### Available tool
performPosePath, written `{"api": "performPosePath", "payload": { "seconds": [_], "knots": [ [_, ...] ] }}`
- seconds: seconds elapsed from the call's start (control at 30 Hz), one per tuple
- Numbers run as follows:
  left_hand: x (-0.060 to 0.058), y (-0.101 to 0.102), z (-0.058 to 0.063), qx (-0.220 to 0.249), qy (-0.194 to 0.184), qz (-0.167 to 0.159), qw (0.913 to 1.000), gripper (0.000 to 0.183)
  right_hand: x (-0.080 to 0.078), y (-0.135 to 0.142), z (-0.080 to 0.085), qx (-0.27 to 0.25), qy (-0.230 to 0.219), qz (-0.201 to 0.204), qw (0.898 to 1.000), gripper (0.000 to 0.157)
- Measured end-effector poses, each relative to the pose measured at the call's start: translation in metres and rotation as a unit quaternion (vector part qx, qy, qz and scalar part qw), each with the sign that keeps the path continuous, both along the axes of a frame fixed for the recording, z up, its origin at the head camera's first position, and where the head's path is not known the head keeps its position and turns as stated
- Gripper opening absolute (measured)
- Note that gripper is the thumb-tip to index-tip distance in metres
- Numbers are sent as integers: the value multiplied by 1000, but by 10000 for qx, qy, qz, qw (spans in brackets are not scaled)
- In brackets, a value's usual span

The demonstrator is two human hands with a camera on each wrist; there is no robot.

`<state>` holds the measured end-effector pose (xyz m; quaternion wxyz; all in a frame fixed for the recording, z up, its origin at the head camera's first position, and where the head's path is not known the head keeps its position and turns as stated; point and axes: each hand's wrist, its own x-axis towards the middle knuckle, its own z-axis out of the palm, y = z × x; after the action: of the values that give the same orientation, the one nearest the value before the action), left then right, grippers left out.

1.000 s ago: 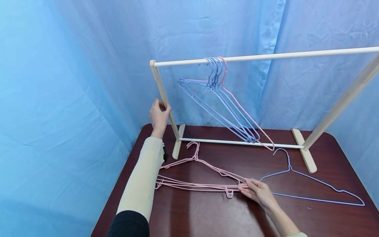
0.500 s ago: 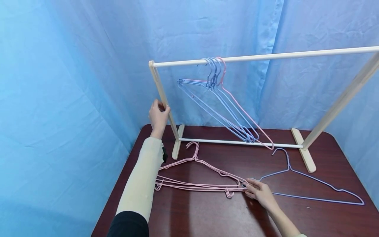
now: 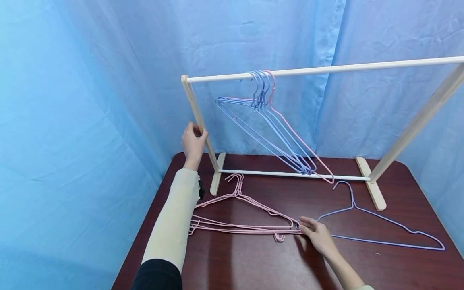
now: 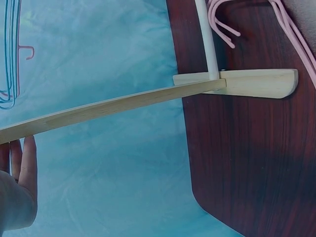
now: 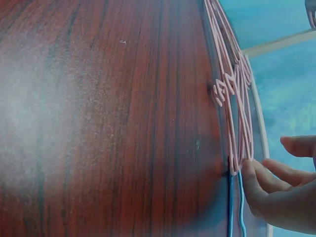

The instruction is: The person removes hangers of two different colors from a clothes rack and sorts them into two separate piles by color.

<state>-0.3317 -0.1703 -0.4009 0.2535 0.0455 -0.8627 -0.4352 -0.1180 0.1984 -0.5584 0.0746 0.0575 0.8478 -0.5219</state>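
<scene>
Near, the right hand [image 3: 317, 237], fingers loose, touches pink hangers [image 3: 237, 193] on the table [image 3: 268, 262], unhung like the blue hanger [image 3: 353, 204] at right. Farther, the left hand [image 3: 193, 144] pinches the left post [image 3: 195, 104]; several hung hangers [image 3: 261, 104] already dangle from the rail [image 3: 348, 68].

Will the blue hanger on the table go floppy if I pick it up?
Probably not: the blue hanger has crisp bends, suggesting stiff wire. It may feel light, being thin. One end meets the pink hangers, so it might snag.
</scene>
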Motion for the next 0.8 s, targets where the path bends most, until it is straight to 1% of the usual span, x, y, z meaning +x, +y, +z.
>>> {"api": "performPosePath", "payload": {
  "seconds": [0.1,0.27,0.33,0.43,0.6,0.7,0.8],
  "knots": [
    [0,0,0,23,-17,-22,10000,18,0,2,-1,-59,8,17,10000,39],
    [-1,0,-1,-26,-8,28,10000,18,-2,7,-3,-709,-94,54,9974,41],
    [-1,0,-1,-70,15,50,10000,19,-2,9,-1,-923,-124,53,9956,43],
    [-2,0,-1,-101,42,53,9999,19,-4,15,5,-975,-105,19,9952,43],
    [-1,-1,-1,-109,51,42,9999,19,-8,25,17,-1071,293,-16,9938,43],
    [-1,-1,-1,-88,43,27,9999,19,-12,31,26,-1278,629,13,9898,43],
    [-1,-1,-1,-78,24,33,10000,18,-15,35,35,-1421,862,44,9861,44]
  ]
}}
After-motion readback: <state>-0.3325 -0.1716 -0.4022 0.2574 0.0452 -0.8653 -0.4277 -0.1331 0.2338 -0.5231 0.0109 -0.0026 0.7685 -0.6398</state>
